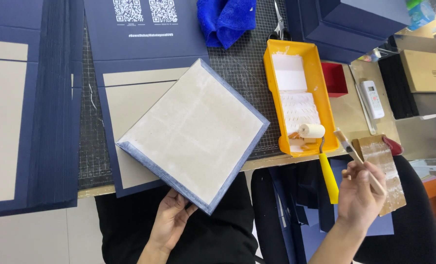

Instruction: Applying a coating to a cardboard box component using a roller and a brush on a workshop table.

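My left hand (170, 220) grips the near corner of a shallow box (193, 132) with navy edges and a grey board face streaked with white glue. The box is tilted over the table edge, resting on an unfolded navy cover sheet (130, 73). My right hand (359, 193) holds a small wooden-handled brush (357, 159) upright, off the table's right end, beside a glue-smeared piece of cardboard (386, 171).
A yellow glue tray (325, 98) holds white glue, and a foam roller (312, 131) with a yellow handle leans out of it. A blue cloth (226, 19), scissors (279, 27), a red bin (334, 78), a white remote (373, 99) and stacked navy covers (12, 107) surround the cutting mat (242, 63).
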